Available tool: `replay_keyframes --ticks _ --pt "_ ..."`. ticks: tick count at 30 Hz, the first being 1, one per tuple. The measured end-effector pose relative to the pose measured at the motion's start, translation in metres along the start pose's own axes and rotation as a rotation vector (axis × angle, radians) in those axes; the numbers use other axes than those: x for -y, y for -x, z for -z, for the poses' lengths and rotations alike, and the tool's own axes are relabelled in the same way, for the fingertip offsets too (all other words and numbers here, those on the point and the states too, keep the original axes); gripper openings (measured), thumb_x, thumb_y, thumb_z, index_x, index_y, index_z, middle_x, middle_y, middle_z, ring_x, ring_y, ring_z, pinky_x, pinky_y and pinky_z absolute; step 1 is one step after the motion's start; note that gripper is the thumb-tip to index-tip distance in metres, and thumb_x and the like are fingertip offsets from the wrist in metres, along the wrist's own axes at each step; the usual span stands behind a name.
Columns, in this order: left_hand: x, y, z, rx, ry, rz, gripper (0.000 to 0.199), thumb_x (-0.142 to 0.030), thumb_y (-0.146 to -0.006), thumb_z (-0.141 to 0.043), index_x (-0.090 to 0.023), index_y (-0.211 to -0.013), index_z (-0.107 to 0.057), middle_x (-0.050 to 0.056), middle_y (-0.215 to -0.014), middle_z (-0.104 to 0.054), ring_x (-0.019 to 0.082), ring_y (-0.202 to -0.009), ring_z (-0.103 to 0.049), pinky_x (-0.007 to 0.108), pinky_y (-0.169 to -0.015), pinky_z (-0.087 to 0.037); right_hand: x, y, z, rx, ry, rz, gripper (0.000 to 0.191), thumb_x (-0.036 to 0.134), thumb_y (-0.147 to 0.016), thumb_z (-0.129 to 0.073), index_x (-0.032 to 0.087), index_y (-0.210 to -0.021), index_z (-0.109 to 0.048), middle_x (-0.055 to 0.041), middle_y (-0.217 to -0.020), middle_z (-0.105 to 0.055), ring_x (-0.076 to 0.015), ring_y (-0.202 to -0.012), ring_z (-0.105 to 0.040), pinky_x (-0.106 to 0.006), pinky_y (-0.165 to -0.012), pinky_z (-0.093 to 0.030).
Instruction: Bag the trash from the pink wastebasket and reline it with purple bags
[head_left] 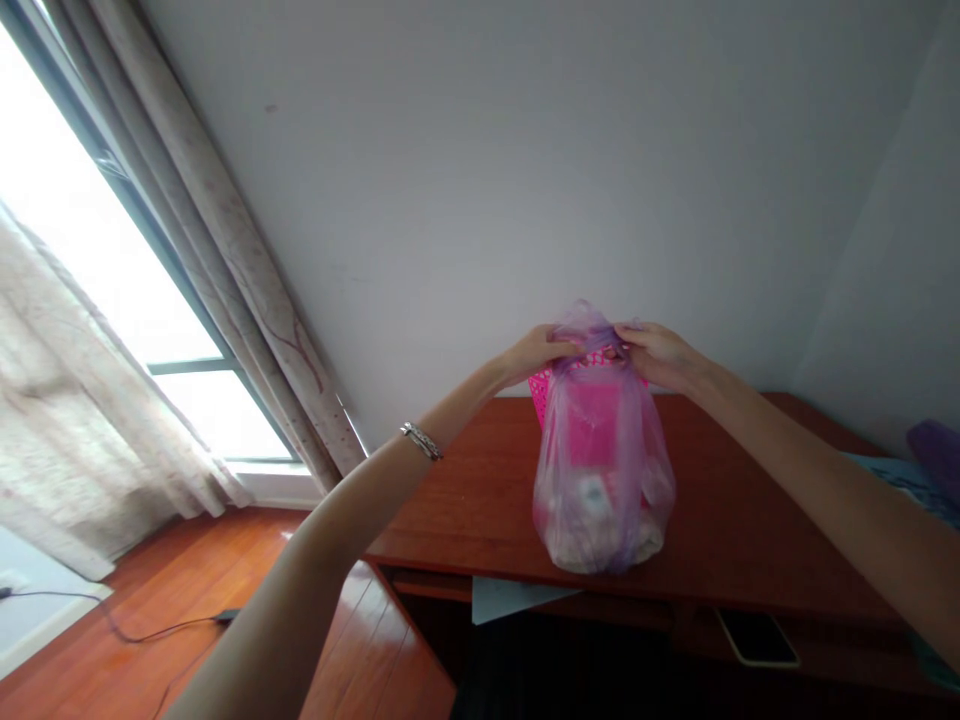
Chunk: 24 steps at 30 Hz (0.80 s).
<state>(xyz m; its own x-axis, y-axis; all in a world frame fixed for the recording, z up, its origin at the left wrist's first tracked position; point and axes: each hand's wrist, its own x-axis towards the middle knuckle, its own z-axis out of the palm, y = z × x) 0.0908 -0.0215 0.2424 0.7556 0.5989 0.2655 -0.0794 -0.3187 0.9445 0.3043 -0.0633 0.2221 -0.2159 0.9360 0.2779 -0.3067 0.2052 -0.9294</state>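
Observation:
A translucent purple plastic bag rests near the front edge of the wooden desk. Whitish contents show blurrily through its lower part. My left hand pinches the gathered top of the bag from the left. From the other side, my right hand grips the same twisted plastic, its fingers closed on it. Whether the top is knotted I cannot tell. Directly behind the bag stands a bright pink perforated basket, mostly covered by the bag and my hands.
A phone lies below the desk's front edge, and a pale sheet sticks out under the desktop. Purple and blue items sit at the far right. Curtains hang at the left, with a cable on the floor.

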Motion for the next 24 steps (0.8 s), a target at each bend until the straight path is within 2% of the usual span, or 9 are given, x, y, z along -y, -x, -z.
replay_keyframes --ticks 2,4,9,13,20,24 --pt "0.0 0.001 -0.001 0.047 -0.098 0.025 0.031 -0.022 -0.069 -0.077 -0.011 -0.097 -0.072 0.009 -0.091 -0.071 0.014 -0.077 -0.062 0.029 -0.077 -0.048 0.001 0.0 -0.001 -0.009 0.008 -0.006 0.008 0.021 -0.081 -0.064 0.013 -0.08 -0.062 -0.0043 -0.073 -0.06 -0.0098 -0.063 -0.054 -0.024 -0.06 -0.048" --pt "0.0 0.001 -0.001 0.027 -0.103 0.037 0.031 -0.026 -0.069 -0.078 -0.01 -0.095 -0.073 0.009 -0.089 -0.071 0.013 -0.075 -0.062 0.029 -0.075 -0.048 0.003 0.001 -0.003 -0.007 0.042 -0.016 0.01 0.022 -0.082 -0.064 0.013 -0.08 -0.062 -0.0035 -0.07 -0.059 -0.0098 -0.061 -0.053 -0.023 -0.058 -0.048" --pt "0.001 0.0 -0.009 -0.081 0.16 -0.043 0.038 -0.036 -0.08 -0.07 -0.015 -0.112 -0.068 0.009 -0.105 -0.071 0.014 -0.089 -0.064 0.028 -0.083 -0.049 0.008 0.004 -0.01 0.043 0.116 -0.033 0.02 0.033 -0.085 -0.063 0.014 -0.079 -0.058 -0.0001 -0.062 -0.051 -0.0072 -0.051 -0.044 -0.02 -0.046 -0.038" --pt "0.006 -0.003 -0.01 -0.197 0.277 0.007 0.033 -0.037 -0.088 -0.06 -0.012 -0.106 -0.069 0.011 -0.101 -0.072 0.016 -0.084 -0.066 0.029 -0.08 -0.05 0.01 0.002 -0.015 0.017 0.099 -0.047 0.025 0.038 -0.087 -0.06 0.014 -0.083 -0.057 -0.0009 -0.062 -0.052 -0.0075 -0.051 -0.043 -0.02 -0.045 -0.035" --pt "0.013 -0.001 0.001 -0.152 0.441 0.057 0.036 -0.038 -0.091 -0.055 -0.017 -0.118 -0.065 0.008 -0.096 -0.072 0.017 -0.08 -0.065 0.028 -0.077 -0.049 0.009 0.004 -0.018 -0.084 0.025 -0.049 0.028 0.035 -0.093 -0.049 0.014 -0.075 -0.054 -0.0011 -0.057 -0.052 -0.0076 -0.048 -0.044 -0.02 -0.048 -0.037" --pt "0.013 0.003 0.0 -0.126 0.506 0.064 0.035 -0.037 -0.092 -0.051 -0.018 -0.119 -0.063 0.007 -0.096 -0.072 0.016 -0.08 -0.064 0.028 -0.079 -0.047 0.007 0.002 -0.014 -0.047 -0.017 -0.071 0.027 0.034 -0.094 -0.049 0.013 -0.079 -0.058 -0.0036 -0.065 -0.059 -0.0077 -0.052 -0.047 -0.02 -0.051 -0.04"
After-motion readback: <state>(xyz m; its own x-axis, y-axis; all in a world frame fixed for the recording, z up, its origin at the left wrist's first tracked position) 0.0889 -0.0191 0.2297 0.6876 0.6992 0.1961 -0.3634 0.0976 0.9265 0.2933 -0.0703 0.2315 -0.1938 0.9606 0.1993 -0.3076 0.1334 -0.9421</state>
